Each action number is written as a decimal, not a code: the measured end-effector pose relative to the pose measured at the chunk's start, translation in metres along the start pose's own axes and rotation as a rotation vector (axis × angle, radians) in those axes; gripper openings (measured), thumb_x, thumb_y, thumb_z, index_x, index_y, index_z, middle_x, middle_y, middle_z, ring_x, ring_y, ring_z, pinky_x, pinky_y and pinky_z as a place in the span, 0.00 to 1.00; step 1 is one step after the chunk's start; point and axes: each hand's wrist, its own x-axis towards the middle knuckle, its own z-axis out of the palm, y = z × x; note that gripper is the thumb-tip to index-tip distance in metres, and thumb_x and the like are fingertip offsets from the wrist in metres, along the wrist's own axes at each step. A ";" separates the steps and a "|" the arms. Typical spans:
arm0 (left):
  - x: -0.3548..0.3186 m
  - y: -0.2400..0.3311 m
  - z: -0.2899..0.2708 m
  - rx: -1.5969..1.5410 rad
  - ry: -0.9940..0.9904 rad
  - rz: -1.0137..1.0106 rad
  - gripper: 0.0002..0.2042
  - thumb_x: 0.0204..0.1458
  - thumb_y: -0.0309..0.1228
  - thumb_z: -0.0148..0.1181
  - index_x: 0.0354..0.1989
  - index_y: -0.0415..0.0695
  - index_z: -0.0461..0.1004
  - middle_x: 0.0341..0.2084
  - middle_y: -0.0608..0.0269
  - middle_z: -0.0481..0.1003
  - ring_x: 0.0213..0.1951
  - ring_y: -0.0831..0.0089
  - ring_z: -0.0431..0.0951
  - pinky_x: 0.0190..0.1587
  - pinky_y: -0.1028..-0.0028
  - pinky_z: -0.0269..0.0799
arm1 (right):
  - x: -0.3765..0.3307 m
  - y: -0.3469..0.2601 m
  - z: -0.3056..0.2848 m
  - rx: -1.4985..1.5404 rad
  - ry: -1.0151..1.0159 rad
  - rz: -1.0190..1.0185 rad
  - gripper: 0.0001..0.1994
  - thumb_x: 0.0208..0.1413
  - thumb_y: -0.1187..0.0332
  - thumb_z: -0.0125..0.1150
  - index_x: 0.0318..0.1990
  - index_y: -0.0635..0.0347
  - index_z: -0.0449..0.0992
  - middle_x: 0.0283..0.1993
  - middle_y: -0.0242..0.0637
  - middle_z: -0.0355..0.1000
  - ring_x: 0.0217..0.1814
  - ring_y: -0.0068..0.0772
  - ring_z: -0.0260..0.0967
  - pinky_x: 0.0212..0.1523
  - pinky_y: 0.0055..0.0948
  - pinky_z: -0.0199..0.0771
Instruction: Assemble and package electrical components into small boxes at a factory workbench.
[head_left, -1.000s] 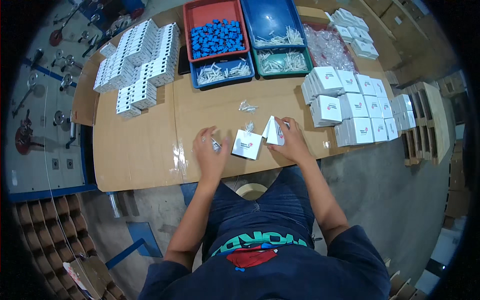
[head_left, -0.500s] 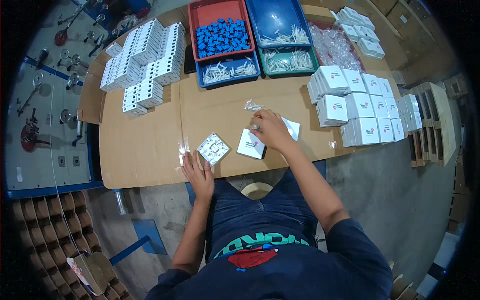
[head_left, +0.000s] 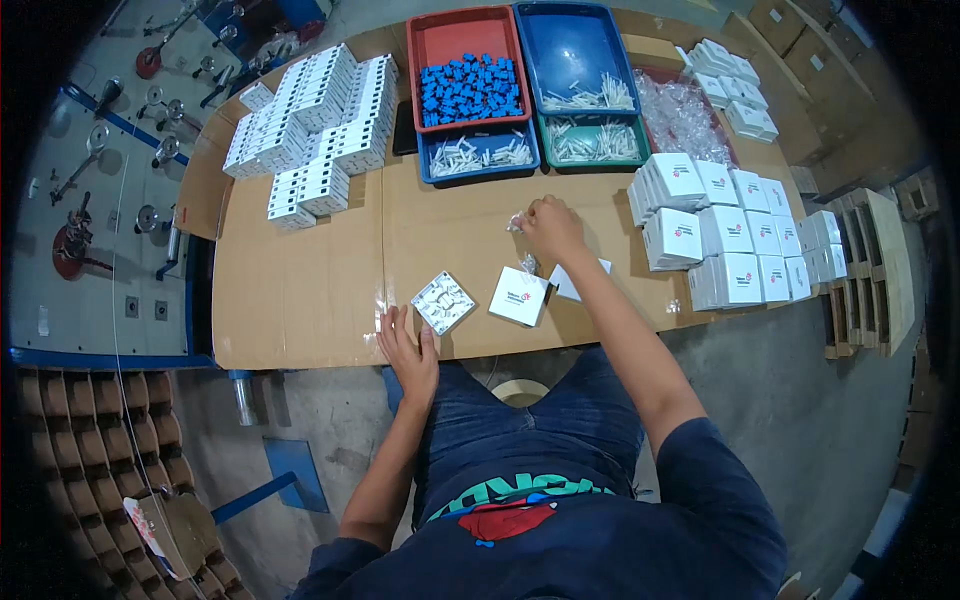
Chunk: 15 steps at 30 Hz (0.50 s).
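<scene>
My left hand [head_left: 408, 352] rests with fingers spread at the cardboard table's near edge, its fingertips beside a white square box part [head_left: 443, 303] with its moulded inner side up. My right hand [head_left: 553, 228] is farther forward, fingers curled and pinched at a small clear plastic packet [head_left: 516, 222]. What the packet contains is too small to tell. Between the hands lies a white square cover [head_left: 519, 298] with a printed face. Another small clear packet [head_left: 529, 264] lies at its far edge. A second white square piece [head_left: 566, 284] is partly hidden under my right forearm.
Behind stand a red tray [head_left: 464, 30] of blue parts, blue trays [head_left: 575, 50] and a green tray [head_left: 640, 158] of white plugs. White boxes are stacked left [head_left: 300, 140] and right [head_left: 735, 230]. Clear bags [head_left: 685, 120] fill another red tray.
My right hand has moved forward from the printed cover to the packet beyond it. A small packet now shows by the cover's far edge. My left hand stays beside the box part.
</scene>
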 end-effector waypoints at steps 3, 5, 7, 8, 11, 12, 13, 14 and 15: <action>-0.002 0.017 -0.004 -0.138 0.134 0.012 0.20 0.56 0.31 0.61 0.57 0.40 0.70 0.59 0.49 0.67 0.64 0.51 0.62 0.67 0.54 0.53 | 0.009 0.016 0.019 0.171 -0.017 -0.027 0.09 0.54 0.64 0.65 0.36 0.59 0.79 0.40 0.42 0.77 0.46 0.46 0.76 0.48 0.42 0.75; -0.001 0.031 -0.003 -0.208 0.095 0.036 0.17 0.55 0.30 0.61 0.52 0.40 0.72 0.53 0.50 0.71 0.59 0.52 0.67 0.63 0.56 0.58 | 0.012 0.019 0.019 0.365 -0.015 0.016 0.09 0.54 0.65 0.65 0.36 0.61 0.78 0.40 0.42 0.77 0.43 0.43 0.77 0.45 0.38 0.76; 0.007 0.056 0.000 -0.294 0.043 0.100 0.08 0.53 0.30 0.63 0.39 0.40 0.76 0.38 0.54 0.76 0.43 0.54 0.76 0.50 0.60 0.67 | 0.016 0.026 0.021 0.557 -0.023 0.057 0.09 0.54 0.66 0.66 0.36 0.63 0.77 0.40 0.41 0.78 0.40 0.40 0.78 0.43 0.34 0.77; 0.015 0.071 0.007 -0.271 -0.012 0.129 0.09 0.53 0.32 0.65 0.38 0.41 0.77 0.37 0.55 0.76 0.42 0.55 0.76 0.49 0.60 0.67 | 0.019 0.036 0.021 0.828 0.035 0.079 0.09 0.55 0.68 0.65 0.37 0.64 0.77 0.40 0.41 0.78 0.39 0.37 0.79 0.42 0.32 0.78; 0.041 0.118 0.024 -0.127 -0.089 0.164 0.16 0.48 0.43 0.69 0.36 0.43 0.79 0.36 0.57 0.77 0.41 0.57 0.75 0.46 0.60 0.66 | 0.014 0.026 -0.018 1.288 0.059 0.185 0.08 0.58 0.70 0.64 0.41 0.65 0.76 0.41 0.40 0.78 0.39 0.32 0.79 0.41 0.29 0.79; 0.051 0.130 0.035 -0.133 -0.086 0.160 0.16 0.48 0.43 0.69 0.36 0.43 0.79 0.36 0.57 0.77 0.41 0.57 0.75 0.46 0.60 0.66 | 0.011 0.025 -0.033 1.462 0.037 0.299 0.09 0.60 0.70 0.63 0.43 0.65 0.76 0.41 0.39 0.78 0.41 0.31 0.78 0.41 0.29 0.80; 0.062 0.142 0.046 -0.054 -0.091 0.171 0.18 0.47 0.45 0.70 0.36 0.44 0.79 0.35 0.57 0.77 0.41 0.57 0.76 0.47 0.59 0.65 | 0.012 0.032 -0.038 1.455 0.038 0.295 0.09 0.60 0.70 0.63 0.43 0.65 0.76 0.41 0.39 0.78 0.41 0.31 0.78 0.41 0.29 0.80; 0.067 0.149 0.052 0.025 -0.094 0.182 0.19 0.46 0.48 0.71 0.36 0.45 0.79 0.35 0.57 0.77 0.41 0.57 0.76 0.47 0.58 0.65 | 0.012 0.040 -0.042 1.535 0.017 0.314 0.09 0.61 0.70 0.63 0.44 0.64 0.76 0.41 0.38 0.77 0.41 0.31 0.78 0.41 0.31 0.81; 0.072 0.152 0.058 0.019 -0.087 0.184 0.19 0.46 0.48 0.71 0.36 0.45 0.79 0.35 0.57 0.77 0.41 0.57 0.76 0.47 0.58 0.65 | 0.016 0.045 -0.046 1.617 -0.004 0.329 0.09 0.62 0.69 0.62 0.46 0.63 0.76 0.42 0.38 0.77 0.42 0.31 0.78 0.41 0.33 0.81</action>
